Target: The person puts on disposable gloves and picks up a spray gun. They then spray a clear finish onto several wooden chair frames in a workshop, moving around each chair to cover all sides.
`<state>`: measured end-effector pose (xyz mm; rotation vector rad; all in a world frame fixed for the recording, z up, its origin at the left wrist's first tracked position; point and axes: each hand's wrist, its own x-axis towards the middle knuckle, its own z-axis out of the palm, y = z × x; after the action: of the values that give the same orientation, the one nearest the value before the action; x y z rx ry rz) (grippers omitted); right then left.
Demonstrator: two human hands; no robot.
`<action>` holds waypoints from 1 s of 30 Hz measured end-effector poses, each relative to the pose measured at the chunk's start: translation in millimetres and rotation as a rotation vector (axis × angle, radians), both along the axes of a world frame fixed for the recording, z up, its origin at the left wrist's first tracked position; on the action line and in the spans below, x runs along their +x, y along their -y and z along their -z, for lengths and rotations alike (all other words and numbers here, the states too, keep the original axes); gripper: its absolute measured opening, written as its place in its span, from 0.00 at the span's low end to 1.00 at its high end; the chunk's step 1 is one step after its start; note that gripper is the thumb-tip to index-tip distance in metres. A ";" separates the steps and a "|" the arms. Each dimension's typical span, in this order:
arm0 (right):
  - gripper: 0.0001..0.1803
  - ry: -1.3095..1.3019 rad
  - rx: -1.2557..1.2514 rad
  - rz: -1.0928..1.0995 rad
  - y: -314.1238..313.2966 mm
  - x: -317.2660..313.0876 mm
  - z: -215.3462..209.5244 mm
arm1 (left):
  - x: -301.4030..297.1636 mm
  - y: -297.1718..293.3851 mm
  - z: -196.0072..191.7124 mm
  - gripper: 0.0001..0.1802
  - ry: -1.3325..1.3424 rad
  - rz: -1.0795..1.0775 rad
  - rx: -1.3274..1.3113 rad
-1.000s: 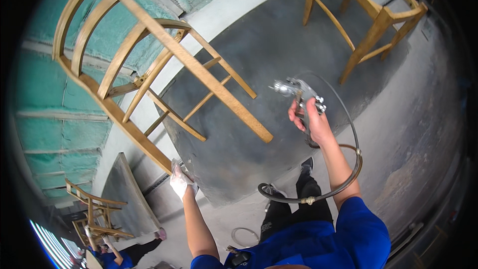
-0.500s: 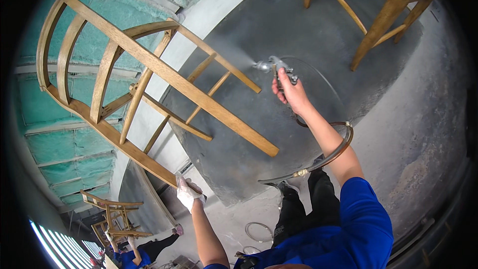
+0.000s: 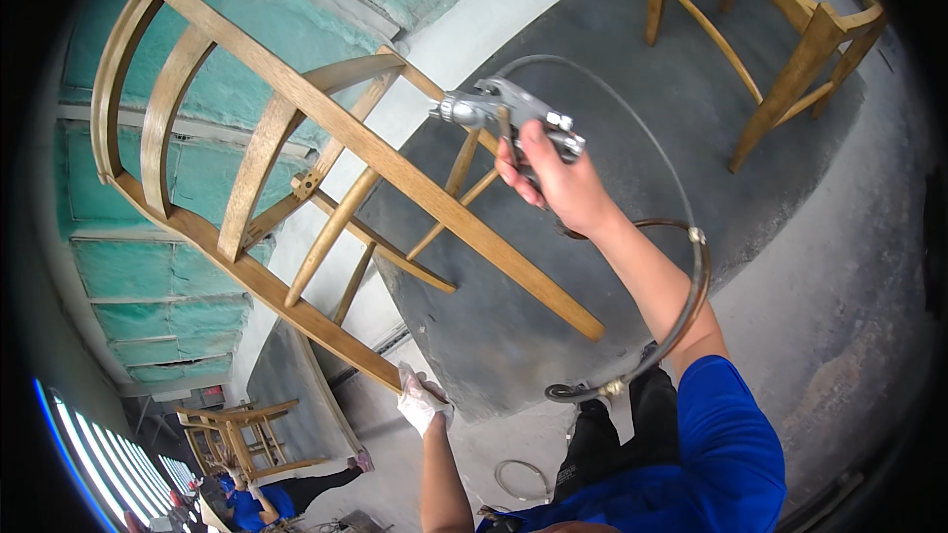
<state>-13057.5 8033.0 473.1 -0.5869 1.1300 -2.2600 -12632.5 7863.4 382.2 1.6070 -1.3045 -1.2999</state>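
A wooden chair frame (image 3: 395, 170) without a seat hangs tilted in the air at the left, its curved back slats toward the upper left. My left hand (image 3: 423, 405), in a whitish glove, is closed round the lower end of one of its long legs. My bare right hand (image 3: 561, 186) grips a silver spray gun (image 3: 492, 109) by the handle, fingers at the trigger. The gun's nozzle points left, close to the chair's seat rails, and overlaps them in view. From the gun a hose (image 3: 703, 281) loops over my right forearm.
Another wooden chair frame (image 3: 790, 79) stands at the upper right on a dark grey round surface (image 3: 553, 375). Teal padded panels (image 3: 148, 271) cover the wall at left. At lower left a person in blue (image 3: 262, 505) handles another chair (image 3: 237, 424). A coiled hose (image 3: 523, 479) lies on the floor.
My right hand has brought the spray gun left and nearer the chair frame. The mist at its nozzle no longer shows. The held chair and my left hand sit farther right in view.
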 end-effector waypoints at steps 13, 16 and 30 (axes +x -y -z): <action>0.33 0.252 0.331 0.209 82.1 -47.1 26.6 | -1.1 -3.2 -0.3 0.26 0.156 -0.029 0.132; 0.33 0.292 0.409 0.217 80.6 -51.2 38.2 | 1.9 -1.6 1.1 0.26 0.126 -0.034 0.168; 0.33 0.438 0.832 0.273 -57.7 99.7 159.7 | 29.3 5.6 13.1 0.19 0.363 0.218 -0.016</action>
<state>-12957.8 8090.7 313.4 0.3905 1.7932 -1.7318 -12603.2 7857.9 369.1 1.7860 -1.7458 -1.1505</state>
